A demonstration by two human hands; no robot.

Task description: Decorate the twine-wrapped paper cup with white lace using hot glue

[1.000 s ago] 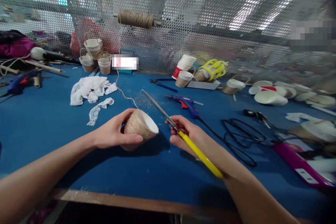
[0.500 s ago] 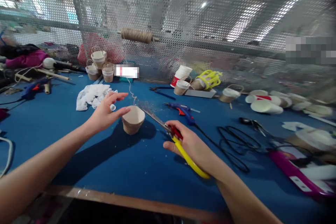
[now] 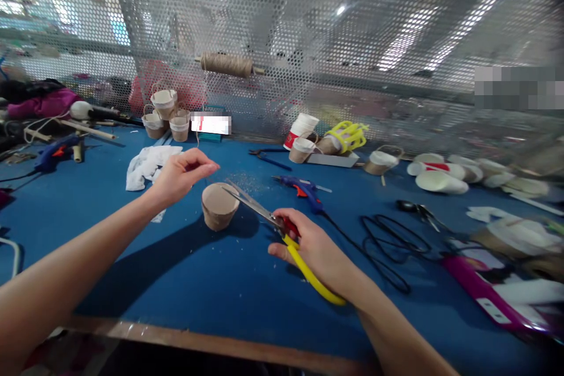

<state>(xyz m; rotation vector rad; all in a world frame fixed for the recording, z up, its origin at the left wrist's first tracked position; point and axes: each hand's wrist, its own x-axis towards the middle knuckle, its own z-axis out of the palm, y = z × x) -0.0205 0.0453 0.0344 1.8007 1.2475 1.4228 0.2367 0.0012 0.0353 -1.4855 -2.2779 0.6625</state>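
A twine-wrapped paper cup point(image 3: 217, 211) stands upright on the blue table point(image 3: 229, 288). My left hand point(image 3: 180, 175) hovers just above and left of it, thumb and forefinger pinched on a thin strand of twine that is hard to see. My right hand point(image 3: 311, 249) grips the yellow-handled scissors point(image 3: 264, 214). Their blades are slightly apart, with the tips over the cup's rim.
A blue glue gun point(image 3: 303, 187) and its black cable point(image 3: 388, 244) lie right of my right hand. White cloth point(image 3: 147, 163) lies at left, small twine baskets point(image 3: 165, 113) at the back. A twine spool point(image 3: 225, 64) hangs on the mesh wall. Paper cups point(image 3: 440, 179), black scissors point(image 3: 418, 210).
My left hand set the cup upright on the table, let it go and rose above it into a pinch. The scissors swung left until their tips reached the cup's rim.
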